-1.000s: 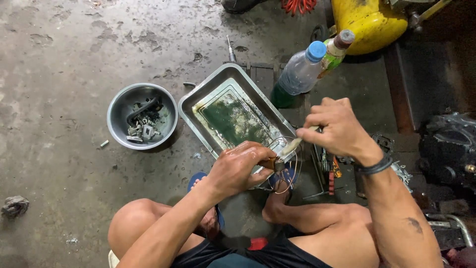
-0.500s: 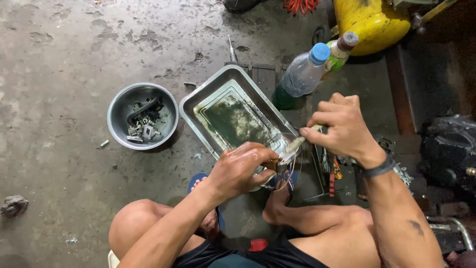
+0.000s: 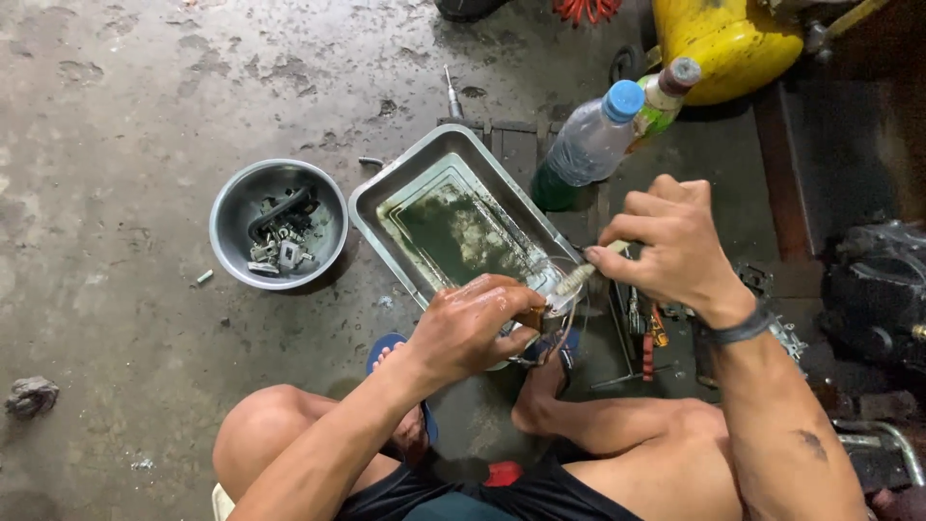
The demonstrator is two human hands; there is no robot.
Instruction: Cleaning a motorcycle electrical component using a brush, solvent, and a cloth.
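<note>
Left hand [image 3: 470,328] clenched round small brown metal part [image 3: 531,315], right hand [image 3: 669,243] gripped pale-handled brush [image 3: 581,275], bristles against part, over rectangular steel tray [image 3: 381,193] of green liquid

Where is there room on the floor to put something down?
Bare concrete lies left of the round metal bowl and behind it and the steel tray. It is crowded by the right hand: bottles, tools and dark machine parts. The left hand blocks the tray's near corner.

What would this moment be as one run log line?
left hand: holds small part over tray corner | right hand: holds brush on part | tray: green liquid | bowl: metal pieces
</note>
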